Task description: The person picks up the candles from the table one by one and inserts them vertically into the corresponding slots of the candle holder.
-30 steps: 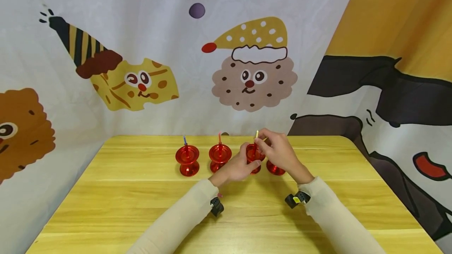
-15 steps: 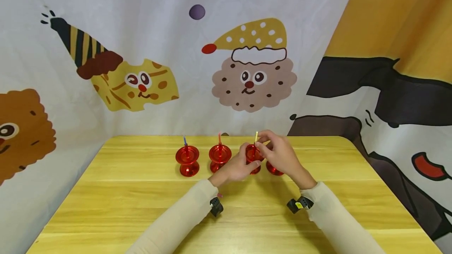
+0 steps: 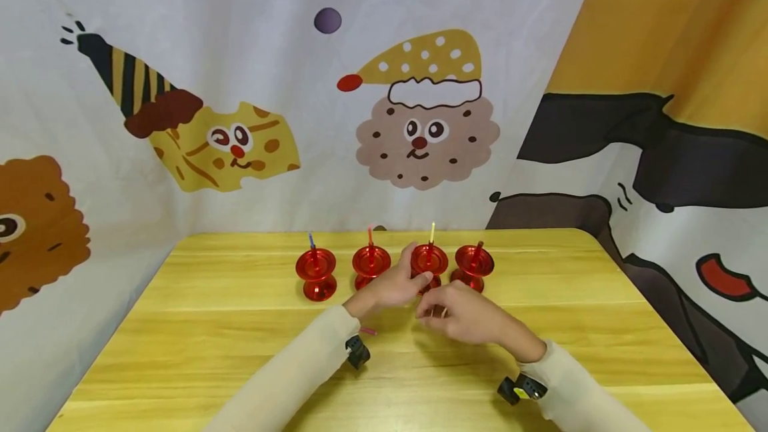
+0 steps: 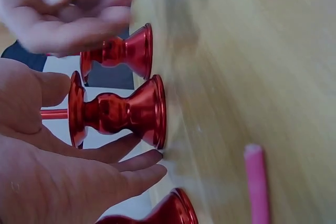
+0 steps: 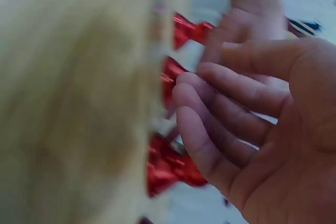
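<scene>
Beside the third red metal candle holder (image 3: 429,260), my left hand (image 3: 393,285) has its thumb and nearly straight fingers on either side, with the thumb near the dish rim. A thin yellow candle (image 3: 433,232) stands upright in that holder. In front of the holders, my right hand (image 3: 465,312) hovers over the table with loosely bent fingers and nothing visible between them. A pink candle (image 4: 257,182) lies on the tabletop, near the left wrist. To the right stands the fourth red candle holder (image 3: 474,261), its socket bare.
Leftmost in the row is a red holder (image 3: 315,264) with a blue candle (image 3: 311,241). Next to it another red holder (image 3: 371,261) bears a red candle (image 3: 370,237). A cartoon-printed cloth (image 3: 264,52) hangs behind the wooden table (image 3: 210,325).
My right hand has let go of the yellow candle and come down toward the near side of the row, uncovering the fourth holder. My left hand has stayed by the third holder.
</scene>
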Demonstrator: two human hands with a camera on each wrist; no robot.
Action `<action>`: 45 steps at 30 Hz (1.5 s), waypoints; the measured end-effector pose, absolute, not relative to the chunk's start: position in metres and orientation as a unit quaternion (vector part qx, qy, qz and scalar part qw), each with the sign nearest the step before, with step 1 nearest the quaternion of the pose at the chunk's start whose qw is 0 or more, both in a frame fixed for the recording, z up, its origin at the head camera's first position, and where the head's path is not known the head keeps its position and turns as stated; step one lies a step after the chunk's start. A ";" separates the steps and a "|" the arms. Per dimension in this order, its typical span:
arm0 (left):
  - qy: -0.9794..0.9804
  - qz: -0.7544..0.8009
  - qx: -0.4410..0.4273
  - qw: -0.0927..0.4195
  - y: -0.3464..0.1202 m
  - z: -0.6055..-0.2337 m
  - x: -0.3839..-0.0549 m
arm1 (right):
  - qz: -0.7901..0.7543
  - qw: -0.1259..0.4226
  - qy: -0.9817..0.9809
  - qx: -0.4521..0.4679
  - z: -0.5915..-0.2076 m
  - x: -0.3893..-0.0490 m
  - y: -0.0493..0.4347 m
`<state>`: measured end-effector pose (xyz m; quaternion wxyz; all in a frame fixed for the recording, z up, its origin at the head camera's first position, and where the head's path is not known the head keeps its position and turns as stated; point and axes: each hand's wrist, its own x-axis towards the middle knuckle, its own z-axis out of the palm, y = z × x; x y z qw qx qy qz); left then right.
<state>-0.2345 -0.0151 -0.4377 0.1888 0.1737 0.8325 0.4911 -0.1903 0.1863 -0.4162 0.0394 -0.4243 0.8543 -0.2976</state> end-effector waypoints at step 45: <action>0.855 0.431 0.242 0.156 -0.001 -0.424 -0.195 | -0.218 0.057 0.888 -0.402 -0.440 -0.197 0.211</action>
